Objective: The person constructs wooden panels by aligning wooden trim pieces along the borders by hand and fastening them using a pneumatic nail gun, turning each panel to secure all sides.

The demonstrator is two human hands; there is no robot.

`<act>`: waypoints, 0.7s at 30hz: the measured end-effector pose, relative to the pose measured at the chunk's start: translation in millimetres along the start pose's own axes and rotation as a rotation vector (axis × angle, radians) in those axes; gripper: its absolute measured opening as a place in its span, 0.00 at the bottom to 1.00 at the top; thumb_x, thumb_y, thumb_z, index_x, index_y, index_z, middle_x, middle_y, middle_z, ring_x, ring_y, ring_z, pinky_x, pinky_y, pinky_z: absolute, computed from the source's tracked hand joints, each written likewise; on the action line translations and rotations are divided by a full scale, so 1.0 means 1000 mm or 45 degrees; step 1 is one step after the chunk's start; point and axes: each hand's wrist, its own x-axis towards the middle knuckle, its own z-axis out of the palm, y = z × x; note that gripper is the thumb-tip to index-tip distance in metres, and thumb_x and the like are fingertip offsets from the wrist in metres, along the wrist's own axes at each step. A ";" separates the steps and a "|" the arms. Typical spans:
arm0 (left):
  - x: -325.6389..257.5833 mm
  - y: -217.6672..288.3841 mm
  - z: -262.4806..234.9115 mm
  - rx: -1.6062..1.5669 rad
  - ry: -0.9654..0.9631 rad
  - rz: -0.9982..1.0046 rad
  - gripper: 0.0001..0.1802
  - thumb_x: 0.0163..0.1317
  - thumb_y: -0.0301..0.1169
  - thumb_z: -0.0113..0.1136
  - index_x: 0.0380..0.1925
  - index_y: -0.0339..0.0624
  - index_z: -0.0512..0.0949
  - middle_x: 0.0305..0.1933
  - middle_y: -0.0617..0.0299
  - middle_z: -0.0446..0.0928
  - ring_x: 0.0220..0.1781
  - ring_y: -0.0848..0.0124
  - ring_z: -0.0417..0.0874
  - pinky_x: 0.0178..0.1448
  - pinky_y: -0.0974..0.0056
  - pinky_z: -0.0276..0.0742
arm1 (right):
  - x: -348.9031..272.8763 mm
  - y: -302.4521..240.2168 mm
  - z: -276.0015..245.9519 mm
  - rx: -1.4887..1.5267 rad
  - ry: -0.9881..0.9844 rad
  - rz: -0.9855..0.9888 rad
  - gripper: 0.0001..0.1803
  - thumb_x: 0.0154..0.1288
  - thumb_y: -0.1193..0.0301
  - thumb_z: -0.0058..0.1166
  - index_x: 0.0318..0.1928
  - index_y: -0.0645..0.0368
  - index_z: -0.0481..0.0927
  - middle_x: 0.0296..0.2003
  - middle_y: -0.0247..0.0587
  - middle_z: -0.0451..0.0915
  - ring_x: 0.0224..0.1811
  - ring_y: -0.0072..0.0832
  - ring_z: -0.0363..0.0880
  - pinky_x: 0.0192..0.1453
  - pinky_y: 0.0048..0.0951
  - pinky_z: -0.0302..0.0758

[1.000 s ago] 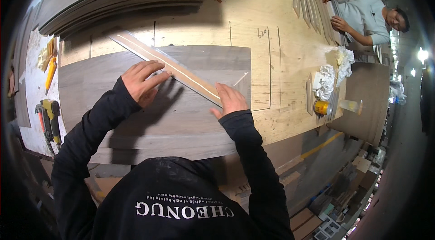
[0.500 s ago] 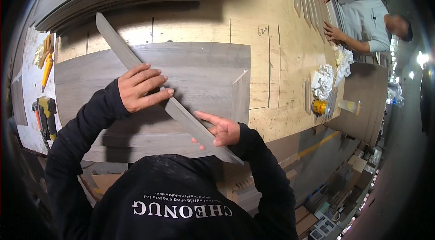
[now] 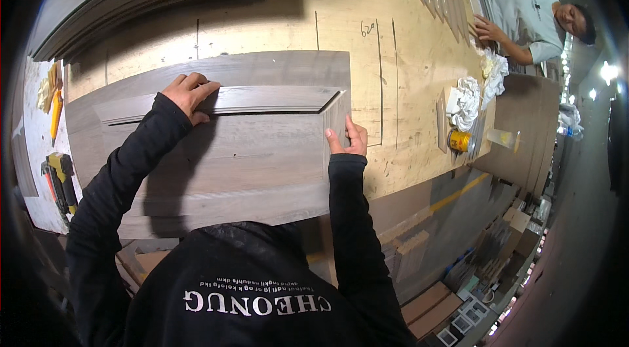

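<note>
A flat grey wood-grain panel (image 3: 249,150) lies on the bench before me. Along its far side rests a long moulding strip (image 3: 275,99) with an angled end, a dark gap showing under its near edge. My left hand (image 3: 190,95) is closed over that strip toward its left part, fingers on the far side and thumb on the near side. At the panel's right edge, my right hand (image 3: 347,140) grips a short crosswise strip (image 3: 336,113), thumb on top and fingers at the outer side. The two strips' angled ends come together at the far right corner.
Stacked boards (image 3: 164,0) stand at the far left. A yellow-black power tool (image 3: 62,173) and a yellow bottle (image 3: 56,114) lie left. Right are crumpled white paper (image 3: 465,104), a yellow can (image 3: 460,142) and a co-worker (image 3: 524,9) touching several strips.
The long strip, held diagonally above the panel before, now lies along its far side. My left hand has shifted its grip along; my right hand has moved from the strip to the panel's right edge.
</note>
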 end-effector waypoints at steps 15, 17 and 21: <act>0.012 0.003 0.010 -0.097 -0.050 0.156 0.34 0.31 0.34 0.72 0.45 0.48 0.73 0.36 0.56 0.70 0.37 0.62 0.70 0.42 0.61 0.72 | -0.003 -0.001 0.006 0.034 0.124 -0.026 0.29 0.43 0.73 0.64 0.50 0.56 0.73 0.38 0.37 0.68 0.41 0.26 0.67 0.48 0.24 0.65; 0.010 0.003 0.017 -0.123 -0.014 0.158 0.34 0.31 0.34 0.71 0.46 0.48 0.73 0.36 0.56 0.70 0.37 0.62 0.70 0.42 0.61 0.72 | -0.004 0.000 0.007 0.032 0.133 -0.045 0.29 0.43 0.73 0.64 0.51 0.56 0.72 0.38 0.37 0.68 0.41 0.26 0.67 0.48 0.24 0.65; 0.007 0.009 0.016 -0.150 0.035 0.058 0.30 0.36 0.36 0.69 0.46 0.52 0.74 0.34 0.57 0.67 0.35 0.62 0.67 0.42 0.60 0.69 | -0.004 0.004 0.009 0.014 0.123 -0.054 0.30 0.43 0.74 0.63 0.51 0.56 0.72 0.38 0.37 0.67 0.41 0.26 0.67 0.47 0.24 0.66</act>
